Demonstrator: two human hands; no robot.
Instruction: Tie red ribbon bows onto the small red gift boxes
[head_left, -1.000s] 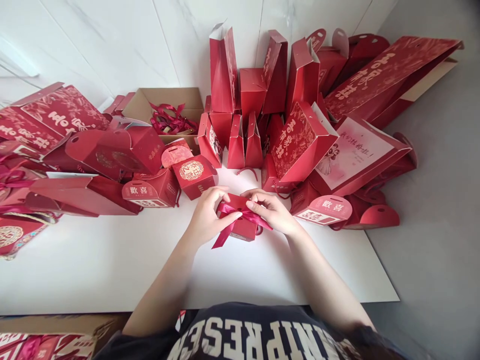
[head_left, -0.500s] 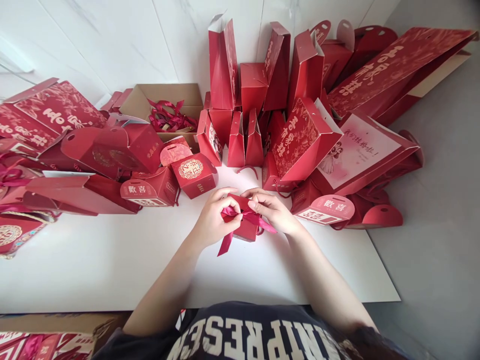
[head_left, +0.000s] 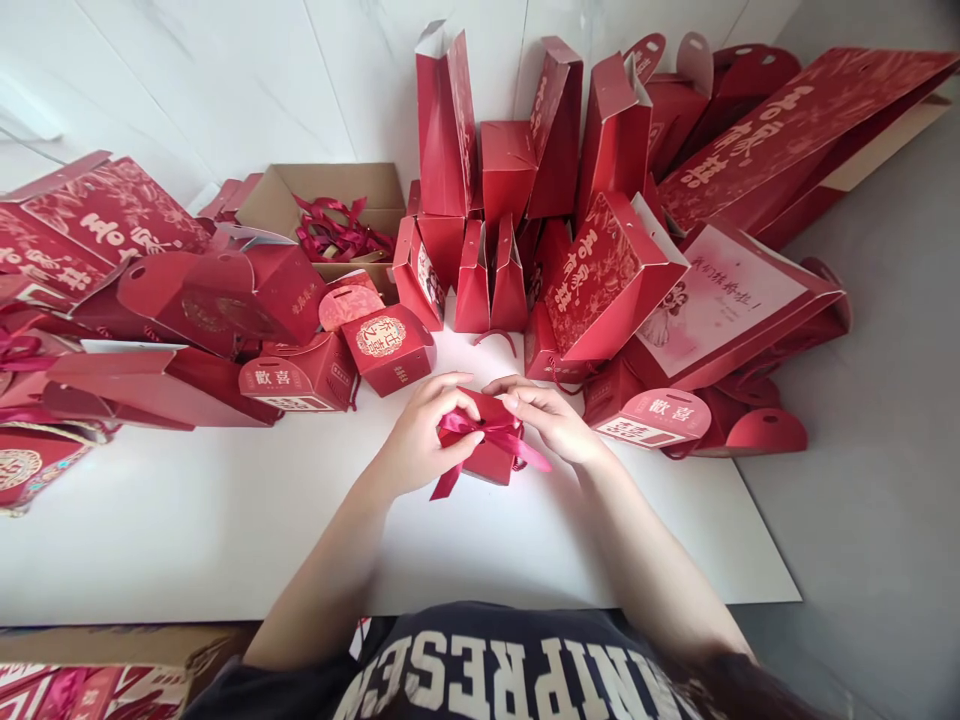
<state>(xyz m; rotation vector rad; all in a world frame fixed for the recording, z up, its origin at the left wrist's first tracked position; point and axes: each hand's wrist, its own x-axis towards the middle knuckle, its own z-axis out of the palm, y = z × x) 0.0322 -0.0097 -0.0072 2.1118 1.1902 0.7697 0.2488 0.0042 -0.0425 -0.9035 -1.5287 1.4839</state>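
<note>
Between my hands, on the white table, stands a small red gift box point(head_left: 491, 463). A magenta satin ribbon point(head_left: 495, 434) is tied at its top, its loops to both sides and two loose tails hanging toward me. At the box's left, my left hand point(head_left: 427, 435) pinches the ribbon's left loop between thumb and forefinger. My right hand point(head_left: 553, 420) has thumb and fingers on the right loop at the box's upper right edge. The fingers partly cover the back of the box. A bit of red cord shows at its right side.
Red gift boxes point(head_left: 388, 350) and red paper bags point(head_left: 442, 120) crowd the back and both sides of the white table point(head_left: 247, 530). A cardboard box point(head_left: 262, 200) of ribbons stands at the back left. Another carton point(head_left: 195, 650) sits below the front left edge.
The ribbon's loops are spread flatter and wider, and the left tail has swung up and left. My left hand has shifted slightly left; both hands remain at the bow.
</note>
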